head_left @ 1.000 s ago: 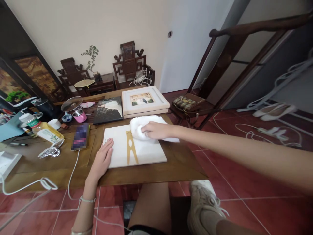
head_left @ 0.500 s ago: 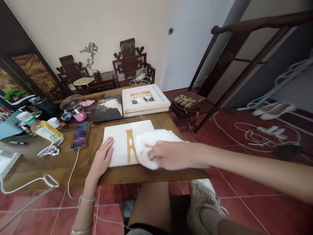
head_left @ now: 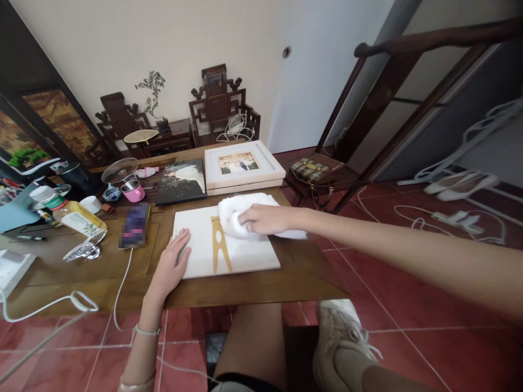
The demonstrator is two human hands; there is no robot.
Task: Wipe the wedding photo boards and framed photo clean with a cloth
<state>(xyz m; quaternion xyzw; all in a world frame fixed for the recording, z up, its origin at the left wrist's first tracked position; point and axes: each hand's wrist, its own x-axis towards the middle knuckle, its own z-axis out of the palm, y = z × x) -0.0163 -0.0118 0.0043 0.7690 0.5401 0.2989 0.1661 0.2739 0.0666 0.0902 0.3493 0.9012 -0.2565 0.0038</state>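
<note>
White cloth [head_left: 235, 211] lies bunched in the grasp of the right hand [head_left: 267, 219], over the far right part of a white board [head_left: 253, 256] on the desk [head_left: 312, 280]. The left hand [head_left: 172, 262] rests unclenched on the board's left edge, while a framed picture [head_left: 239, 162] lies just beyond the cloth.

Bare wood leaves room along the near edge of the table [head_left: 253, 292], right of the left hand [head_left: 174, 261], and between that hand and the phone [head_left: 134, 226], whose cord [head_left: 122, 283] trails over the edge. The black canvas [head_left: 175, 188] and framed picture [head_left: 243, 163] bar the far side; the gap from picture to towel [head_left: 226, 209] looks narrow, though hard to judge.
</note>
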